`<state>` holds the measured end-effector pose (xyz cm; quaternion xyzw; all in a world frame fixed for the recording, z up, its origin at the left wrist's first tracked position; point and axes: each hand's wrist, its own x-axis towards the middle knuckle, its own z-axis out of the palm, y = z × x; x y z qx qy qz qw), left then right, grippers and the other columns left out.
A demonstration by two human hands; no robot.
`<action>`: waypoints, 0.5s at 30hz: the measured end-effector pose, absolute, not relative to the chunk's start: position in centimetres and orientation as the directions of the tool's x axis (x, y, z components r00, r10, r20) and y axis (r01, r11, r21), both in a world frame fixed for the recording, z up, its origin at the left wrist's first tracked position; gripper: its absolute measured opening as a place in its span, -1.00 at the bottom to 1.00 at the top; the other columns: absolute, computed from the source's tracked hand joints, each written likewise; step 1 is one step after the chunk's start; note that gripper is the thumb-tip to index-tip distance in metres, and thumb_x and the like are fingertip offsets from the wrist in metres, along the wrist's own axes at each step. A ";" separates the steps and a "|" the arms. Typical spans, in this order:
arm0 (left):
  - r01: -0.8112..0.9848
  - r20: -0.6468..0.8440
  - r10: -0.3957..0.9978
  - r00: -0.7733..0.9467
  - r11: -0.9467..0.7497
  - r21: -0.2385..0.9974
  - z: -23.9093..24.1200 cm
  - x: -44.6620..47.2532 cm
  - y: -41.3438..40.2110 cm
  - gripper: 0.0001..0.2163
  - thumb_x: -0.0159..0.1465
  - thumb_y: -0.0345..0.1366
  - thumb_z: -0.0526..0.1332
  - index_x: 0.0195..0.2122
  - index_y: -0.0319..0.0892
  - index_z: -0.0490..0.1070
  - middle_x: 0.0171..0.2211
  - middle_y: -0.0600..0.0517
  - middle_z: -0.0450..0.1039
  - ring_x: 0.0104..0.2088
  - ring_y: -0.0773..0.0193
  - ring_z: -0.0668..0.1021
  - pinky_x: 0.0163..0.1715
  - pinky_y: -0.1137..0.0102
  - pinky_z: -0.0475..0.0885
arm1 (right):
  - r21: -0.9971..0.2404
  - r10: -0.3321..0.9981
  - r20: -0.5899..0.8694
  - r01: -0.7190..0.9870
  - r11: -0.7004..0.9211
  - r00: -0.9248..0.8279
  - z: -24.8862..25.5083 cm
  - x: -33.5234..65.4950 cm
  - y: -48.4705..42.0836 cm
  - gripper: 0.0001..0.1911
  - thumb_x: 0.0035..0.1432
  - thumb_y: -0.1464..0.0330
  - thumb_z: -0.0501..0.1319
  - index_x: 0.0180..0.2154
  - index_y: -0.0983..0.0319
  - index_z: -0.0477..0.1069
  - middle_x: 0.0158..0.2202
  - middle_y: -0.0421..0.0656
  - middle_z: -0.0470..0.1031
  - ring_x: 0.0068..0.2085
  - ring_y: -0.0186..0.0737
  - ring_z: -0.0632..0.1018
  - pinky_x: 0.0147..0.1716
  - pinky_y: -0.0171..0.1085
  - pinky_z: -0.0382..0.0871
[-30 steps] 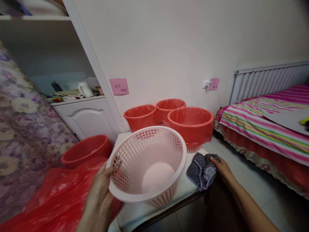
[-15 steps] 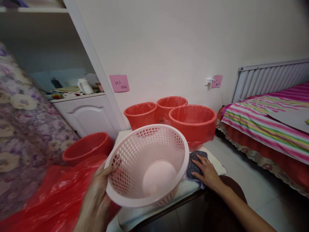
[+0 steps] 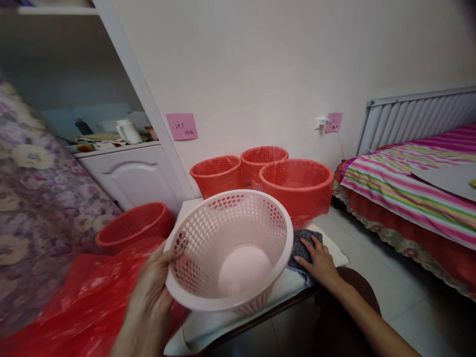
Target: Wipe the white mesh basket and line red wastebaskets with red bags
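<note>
My left hand (image 3: 158, 272) is closed on the left rim of a pale pink plastic basket (image 3: 243, 270), thumb inside and the other fingers behind the wall. The basket tilts toward me, and its round bottom and perforated sides show nothing inside. My right hand (image 3: 320, 263) rests on a folded dark grey cloth (image 3: 299, 248) at the basket's right side. Its fingers are spread over the cloth's top, not wrapped round it. A pale cover (image 3: 219, 327) on a low table lies under the cloth.
Three red baskets wrapped in clear film, the nearest (image 3: 297, 198) at right, stand behind by the wall. To the left are another red basket (image 3: 130, 230) and red plastic sheeting (image 3: 85, 297). A bed (image 3: 420, 188) stands at right, a cabinet (image 3: 139, 178) at left.
The pink basket has tipped slightly, its near rim rising. My right hand has shifted a little to the right on the grey cloth, whose edge has moved slightly with it.
</note>
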<state>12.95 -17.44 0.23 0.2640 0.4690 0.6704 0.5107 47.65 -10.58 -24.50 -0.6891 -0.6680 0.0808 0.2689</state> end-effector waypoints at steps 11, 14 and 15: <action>-0.512 -0.102 0.940 -0.326 -0.084 0.855 -0.6 12.5 -17.5 -0.74 0.06 -0.58 0.14 -0.23 -0.32 0.49 -0.44 0.00 0.58 -0.52 0.34 0.58 -0.41 0.45 0.58 | -0.754 0.890 0.456 0.521 0.399 -0.022 -24.1 45.0 -18.4 -0.72 0.30 0.26 0.05 -0.01 0.15 0.37 0.00 0.01 0.46 0.05 -0.01 0.47 0.07 -0.02 0.36; -0.507 -0.071 0.951 -0.302 -0.098 0.856 -0.8 12.2 -18.7 -0.76 0.08 -0.49 0.21 -0.21 -0.31 0.51 -0.36 -0.03 0.59 -0.42 0.30 0.59 -0.30 0.43 0.56 | -0.855 0.945 0.304 0.403 0.328 -0.125 -25.6 43.0 -20.5 -0.73 0.30 0.23 0.06 -0.05 0.14 0.40 -0.09 0.00 0.53 -0.05 -0.02 0.55 -0.03 -0.07 0.42; -0.497 -0.058 0.950 -0.306 -0.107 0.861 -0.9 11.9 -19.3 -0.76 0.08 -0.45 0.24 -0.19 -0.29 0.51 -0.30 -0.03 0.60 -0.37 0.29 0.59 -0.28 0.42 0.56 | -0.880 0.954 0.251 0.372 0.296 -0.166 -26.4 42.3 -21.2 -0.73 0.30 0.22 0.06 -0.07 0.15 0.41 -0.12 0.00 0.56 -0.08 -0.01 0.56 -0.05 -0.08 0.42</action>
